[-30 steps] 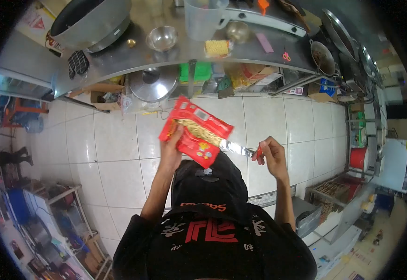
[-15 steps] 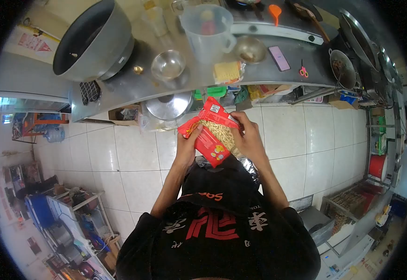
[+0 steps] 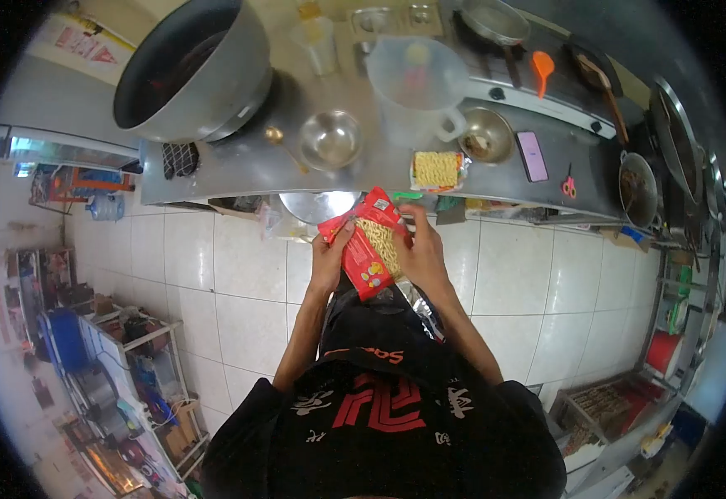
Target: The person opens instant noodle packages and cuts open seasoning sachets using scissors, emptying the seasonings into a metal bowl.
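Observation:
A torn red noodle packet (image 3: 369,264) is held in front of my chest, its opening showing a block of dry noodles (image 3: 378,241). My left hand (image 3: 329,259) is closed on the packet's left edge, thumb on top. On the other side my right hand (image 3: 421,249) grips the packet's right edge beside the noodles. A silvery strip of wrapper (image 3: 419,306) hangs below my right hand. Beyond the packet, at the counter's front edge, another noodle block (image 3: 437,170) lies on its opened wrapper.
On the steel counter (image 3: 238,170) stand a large pot (image 3: 238,91), a metal bowl (image 3: 330,141), a clear jug (image 3: 413,100) and a second bowl (image 3: 486,137). A phone (image 3: 532,156), scissors (image 3: 569,183) and a wok (image 3: 639,187) are to the right.
My right hand has come from the far right, where it pulled out a torn strip, to the packet's right edge. The view has shifted, with more of the counter showing.

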A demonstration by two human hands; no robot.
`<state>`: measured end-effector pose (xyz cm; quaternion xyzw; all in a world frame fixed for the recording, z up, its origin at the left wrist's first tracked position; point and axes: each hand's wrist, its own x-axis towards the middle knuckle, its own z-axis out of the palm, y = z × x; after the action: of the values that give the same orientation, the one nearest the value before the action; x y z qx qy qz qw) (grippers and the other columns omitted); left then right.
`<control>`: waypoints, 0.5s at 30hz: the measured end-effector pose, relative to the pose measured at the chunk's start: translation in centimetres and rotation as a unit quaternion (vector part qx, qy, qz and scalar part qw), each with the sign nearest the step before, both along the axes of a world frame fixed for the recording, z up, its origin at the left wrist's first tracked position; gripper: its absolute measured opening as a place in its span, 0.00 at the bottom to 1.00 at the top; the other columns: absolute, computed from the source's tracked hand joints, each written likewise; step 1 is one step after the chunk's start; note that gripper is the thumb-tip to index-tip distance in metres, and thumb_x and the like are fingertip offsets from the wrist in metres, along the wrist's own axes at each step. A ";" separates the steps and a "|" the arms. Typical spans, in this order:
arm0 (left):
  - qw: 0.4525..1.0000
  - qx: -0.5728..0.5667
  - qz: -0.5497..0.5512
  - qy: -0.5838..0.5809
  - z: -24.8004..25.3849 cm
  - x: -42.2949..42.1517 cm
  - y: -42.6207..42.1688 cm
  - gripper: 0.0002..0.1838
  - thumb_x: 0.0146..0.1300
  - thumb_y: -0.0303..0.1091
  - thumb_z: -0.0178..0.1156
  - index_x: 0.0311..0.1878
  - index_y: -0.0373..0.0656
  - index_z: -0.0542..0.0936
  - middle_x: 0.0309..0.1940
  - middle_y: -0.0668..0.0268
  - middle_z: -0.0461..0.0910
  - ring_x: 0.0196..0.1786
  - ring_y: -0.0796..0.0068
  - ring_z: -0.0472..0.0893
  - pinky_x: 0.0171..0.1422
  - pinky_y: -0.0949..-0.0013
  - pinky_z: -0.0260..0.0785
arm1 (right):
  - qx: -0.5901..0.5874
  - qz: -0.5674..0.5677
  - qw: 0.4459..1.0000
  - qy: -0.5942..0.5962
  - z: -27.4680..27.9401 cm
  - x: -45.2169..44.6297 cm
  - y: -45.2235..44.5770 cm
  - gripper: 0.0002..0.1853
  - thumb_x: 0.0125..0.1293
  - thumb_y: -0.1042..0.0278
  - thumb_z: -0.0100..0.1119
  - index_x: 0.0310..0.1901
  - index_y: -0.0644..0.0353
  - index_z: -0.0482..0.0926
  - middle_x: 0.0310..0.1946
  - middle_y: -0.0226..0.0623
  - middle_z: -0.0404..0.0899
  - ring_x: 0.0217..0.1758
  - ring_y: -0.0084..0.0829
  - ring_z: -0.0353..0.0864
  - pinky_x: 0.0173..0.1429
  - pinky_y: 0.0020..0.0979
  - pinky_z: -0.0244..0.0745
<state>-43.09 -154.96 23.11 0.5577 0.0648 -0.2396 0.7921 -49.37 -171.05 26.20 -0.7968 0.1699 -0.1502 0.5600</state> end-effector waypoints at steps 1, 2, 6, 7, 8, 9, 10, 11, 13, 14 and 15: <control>0.999 0.041 -0.016 -0.022 0.1 0.8 0.4 0.17 0.64 0.35 0.59 0.51 0.33 0.76 0.42 0.65 0.80 0.43 0.79 0.79 0.49 0.74 0.72 | -0.088 0.013 0.990 -0.109 -0.3 1.8 0.3 0.05 0.61 0.72 0.55 0.38 0.60 0.71 0.38 0.46 0.77 0.33 0.49 0.79 0.36 0.43 0.74; 0.995 0.081 -0.033 -0.044 0.2 1.7 0.7 0.17 0.64 0.35 0.59 0.51 0.33 0.76 0.41 0.66 0.80 0.42 0.80 0.78 0.48 0.74 0.72 | -0.087 0.016 0.990 -0.110 -1.3 3.1 0.3 0.05 0.61 0.72 0.55 0.38 0.60 0.71 0.38 0.46 0.77 0.33 0.49 0.79 0.36 0.43 0.74; 0.990 0.116 -0.043 -0.070 -2.7 5.7 3.1 0.17 0.64 0.35 0.60 0.50 0.32 0.77 0.41 0.65 0.81 0.42 0.81 0.78 0.48 0.74 0.71 | -0.199 0.142 0.968 -0.053 -3.9 8.4 1.0 0.05 0.63 0.70 0.56 0.34 0.61 0.72 0.35 0.44 0.75 0.32 0.46 0.78 0.32 0.39 0.74; 0.987 0.124 -0.052 -0.090 -3.3 6.7 4.1 0.16 0.64 0.35 0.60 0.50 0.33 0.77 0.42 0.64 0.81 0.43 0.79 0.78 0.49 0.74 0.71 | -0.155 0.117 0.980 -0.043 -4.9 9.9 1.4 0.06 0.63 0.69 0.56 0.33 0.61 0.72 0.35 0.44 0.75 0.31 0.45 0.78 0.32 0.39 0.74; 0.983 0.131 -0.063 -0.109 -4.0 7.7 5.3 0.16 0.64 0.35 0.59 0.49 0.33 0.78 0.43 0.64 0.80 0.44 0.78 0.78 0.51 0.73 0.71 | -0.111 0.091 0.989 -0.030 -5.9 11.1 1.9 0.07 0.63 0.67 0.57 0.32 0.61 0.72 0.35 0.44 0.76 0.30 0.45 0.78 0.32 0.39 0.74; 0.990 0.112 -0.052 -0.072 -4.0 8.8 6.3 0.17 0.64 0.35 0.59 0.50 0.33 0.77 0.44 0.63 0.80 0.43 0.77 0.79 0.51 0.73 0.72 | -0.110 0.092 0.989 -0.029 -5.6 12.1 2.7 0.07 0.63 0.67 0.57 0.32 0.61 0.72 0.35 0.44 0.76 0.30 0.45 0.78 0.32 0.39 0.74; 0.990 0.111 -0.052 -0.070 -4.0 9.9 7.3 0.17 0.64 0.35 0.59 0.50 0.33 0.77 0.44 0.63 0.80 0.43 0.77 0.79 0.51 0.73 0.72 | -0.102 0.087 0.991 0.009 -5.3 13.2 3.2 0.08 0.63 0.66 0.57 0.32 0.61 0.72 0.36 0.44 0.76 0.31 0.45 0.78 0.33 0.40 0.74; 0.987 0.128 -0.056 -0.076 -4.1 11.0 8.2 0.16 0.64 0.35 0.59 0.50 0.33 0.78 0.43 0.63 0.81 0.43 0.78 0.79 0.51 0.73 0.72 | -0.097 0.085 0.990 0.048 -4.9 14.2 3.6 0.09 0.63 0.65 0.57 0.33 0.61 0.72 0.36 0.43 0.76 0.33 0.46 0.79 0.35 0.41 0.74; 0.990 0.114 -0.049 -0.068 -4.3 12.9 9.6 0.16 0.64 0.35 0.59 0.49 0.33 0.78 0.43 0.64 0.81 0.43 0.79 0.79 0.50 0.73 0.72 | -0.174 0.146 0.974 0.010 -3.0 16.0 6.0 0.10 0.63 0.64 0.57 0.33 0.61 0.72 0.37 0.44 0.76 0.36 0.45 0.79 0.37 0.42 0.74; 0.991 0.109 -0.044 -0.065 -4.4 14.1 10.1 0.16 0.64 0.35 0.59 0.49 0.33 0.78 0.43 0.64 0.81 0.43 0.79 0.79 0.50 0.73 0.72 | -0.242 0.199 0.949 -0.036 -2.4 16.9 7.6 0.11 0.62 0.63 0.58 0.33 0.62 0.71 0.39 0.44 0.76 0.40 0.44 0.79 0.39 0.43 0.74; 0.987 0.131 -0.043 -0.086 -4.4 15.4 10.8 0.16 0.64 0.36 0.60 0.48 0.33 0.79 0.41 0.63 0.82 0.42 0.79 0.79 0.48 0.73 0.72 | -0.282 0.186 0.940 -0.047 -3.0 17.9 9.1 0.12 0.61 0.61 0.59 0.34 0.62 0.72 0.43 0.44 0.74 0.45 0.43 0.77 0.42 0.42 0.74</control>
<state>-27.68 -144.21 18.69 0.6777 0.0030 -0.2136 0.7037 -31.50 -161.96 23.19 -0.9314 -0.0578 -0.1225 0.3380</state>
